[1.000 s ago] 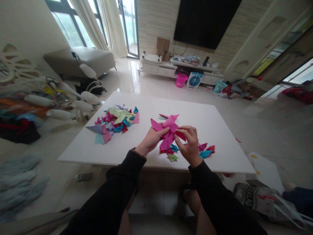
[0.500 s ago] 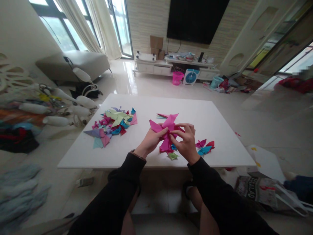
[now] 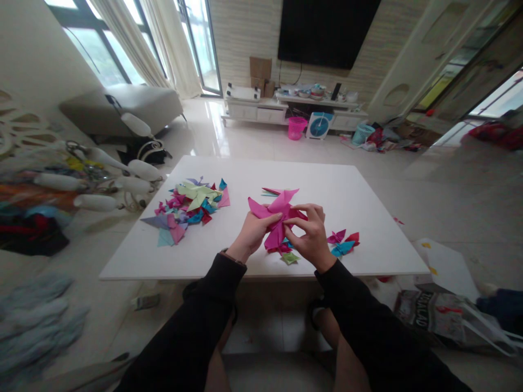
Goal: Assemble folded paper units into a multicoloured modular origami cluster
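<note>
Above the table, hands hold pink paper.

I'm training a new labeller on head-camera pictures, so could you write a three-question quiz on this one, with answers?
1. True or false: both the left hand and the right hand touch the large pink folded paper.

2. Which group of folded paper on the white table is the largest?
A) the one right of the right hand
B) the one by the near edge, just below the pink paper
C) the pile toward the table's left end

3. Fill in: the small folded pieces right of the right hand are magenta, red and ____.

Key: 1. True. 2. C. 3. Blue.
</note>
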The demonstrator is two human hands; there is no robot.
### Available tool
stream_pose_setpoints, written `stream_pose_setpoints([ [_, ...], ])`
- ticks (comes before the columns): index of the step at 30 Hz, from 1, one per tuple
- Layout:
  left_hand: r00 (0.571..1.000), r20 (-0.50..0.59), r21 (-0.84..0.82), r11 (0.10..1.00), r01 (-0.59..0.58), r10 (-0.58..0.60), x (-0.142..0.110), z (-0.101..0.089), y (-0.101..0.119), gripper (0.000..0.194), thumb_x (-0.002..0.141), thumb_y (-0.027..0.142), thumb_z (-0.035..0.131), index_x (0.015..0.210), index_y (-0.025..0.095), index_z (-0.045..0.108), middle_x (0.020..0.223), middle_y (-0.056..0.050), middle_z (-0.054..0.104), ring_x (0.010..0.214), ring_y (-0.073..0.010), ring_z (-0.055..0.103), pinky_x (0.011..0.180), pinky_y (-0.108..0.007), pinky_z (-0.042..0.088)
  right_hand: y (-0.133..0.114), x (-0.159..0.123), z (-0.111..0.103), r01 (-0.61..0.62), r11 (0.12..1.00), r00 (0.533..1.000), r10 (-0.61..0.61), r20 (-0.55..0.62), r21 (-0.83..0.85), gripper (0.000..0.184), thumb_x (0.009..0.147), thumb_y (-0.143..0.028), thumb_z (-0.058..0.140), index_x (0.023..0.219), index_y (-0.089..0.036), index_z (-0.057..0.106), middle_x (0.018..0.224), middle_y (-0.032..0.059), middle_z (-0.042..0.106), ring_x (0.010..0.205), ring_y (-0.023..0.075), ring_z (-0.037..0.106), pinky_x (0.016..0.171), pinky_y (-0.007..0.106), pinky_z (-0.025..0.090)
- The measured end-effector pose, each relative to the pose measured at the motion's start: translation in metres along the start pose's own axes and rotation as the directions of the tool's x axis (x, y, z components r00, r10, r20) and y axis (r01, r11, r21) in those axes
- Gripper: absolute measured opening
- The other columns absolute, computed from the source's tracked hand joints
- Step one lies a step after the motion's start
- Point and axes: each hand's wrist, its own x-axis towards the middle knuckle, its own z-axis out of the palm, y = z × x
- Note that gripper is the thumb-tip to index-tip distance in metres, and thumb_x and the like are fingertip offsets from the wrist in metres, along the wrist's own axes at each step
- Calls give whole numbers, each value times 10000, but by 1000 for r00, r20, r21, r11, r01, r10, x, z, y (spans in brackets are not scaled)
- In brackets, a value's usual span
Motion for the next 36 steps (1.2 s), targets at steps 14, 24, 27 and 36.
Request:
stream_pose_setpoints([
  [14,999,-16,169,984,-47,51,-3,0,3,385,598,245,924,876,113,692,816,-40,723,763,-159,679,776,-295,561,11,-1,8,-449,821,889,449,86,353,534,780,-420,804,1211,-218,564,1057,78,681,951,246,652,786,384,540],
  [24,999,12,249,968,-37,35,-3,-1,0,342,580,155,890,875,96,728,865,-76,749,787,-181,687,751,-290,557,19,-1,13,-609,519,771,566,293,600,238,745,-366,802,865,-201,679,852,33,718,788,197,661,711,318,538],
  [27,998,-61,293,956,21,-3,-2,-2,-1,350,573,166,893,881,81,751,874,-107,764,754,-208,695,705,-310,561,19,-1,13,-630,465,745,589,314,621,241,711,-367,824,825,-202,691,793,15,707,731,179,636,675,304,521],
  [36,998,43,319,947,28,-44,-1,-8,0,386,595,165,895,946,103,746,928,-105,771,827,-212,716,782,-328,579,26,1,7,-756,210,603,592,534,621,277,587,-354,898,725,-190,723,743,12,736,676,173,656,665,306,530],
])
